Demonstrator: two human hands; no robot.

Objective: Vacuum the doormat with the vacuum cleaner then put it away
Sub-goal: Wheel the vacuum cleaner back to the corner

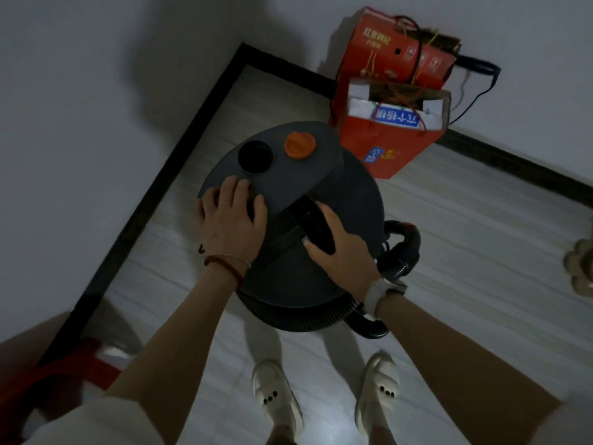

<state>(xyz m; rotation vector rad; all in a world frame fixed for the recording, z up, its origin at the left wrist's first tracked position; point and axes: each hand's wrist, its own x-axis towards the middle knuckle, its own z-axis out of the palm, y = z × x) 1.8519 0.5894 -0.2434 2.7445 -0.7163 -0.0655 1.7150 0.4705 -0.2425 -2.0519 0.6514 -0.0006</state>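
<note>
A dark grey canister vacuum cleaner (305, 175) stands on the pale floor in a room corner, with an orange knob (300, 145) and a round black port on its lid. Its black ribbed hose (399, 252) coils round the right and near side of the body. My left hand (232, 220) lies flat on the lid's left edge, fingers spread. My right hand (337, 248) grips the black carry handle (316, 226) across the top. The doormat is only a beige edge (580, 268) at the far right.
Two red gift boxes (390, 136) stand against the wall just behind the vacuum, with a black cable (478, 91) trailing beside them. A black skirting board (154, 187) lines both walls. A red object (64, 370) sits at the lower left. My white shoes (276, 393) are below the canister.
</note>
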